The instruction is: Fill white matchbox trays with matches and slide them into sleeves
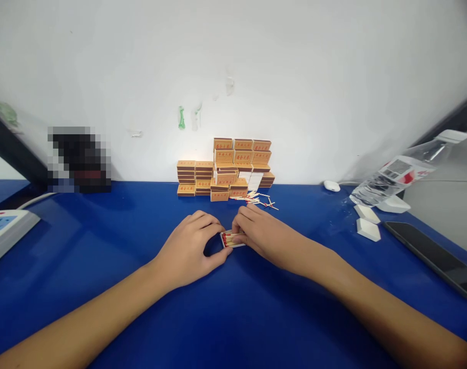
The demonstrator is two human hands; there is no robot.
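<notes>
A small white matchbox tray (238,245) lies on the blue table with red-headed matches (229,239) in it. My left hand (193,247) grips the tray's left end between thumb and fingers. Over its right end, my right hand (264,231) has its fingers curled down and pressed together at the matches, hiding that part of the tray. Loose matches (262,199) are scattered just beyond my right hand. Behind both hands, several orange-brown matchboxes (243,157) are stacked against the wall, with white trays (255,180) among them at the right.
On the right are a tilted plastic bottle (402,171), white blocks (367,229), a small white case (332,186) and a phone (433,256). A white power strip (11,230) sits at the left edge, with a dark pixelated object (83,164) behind it.
</notes>
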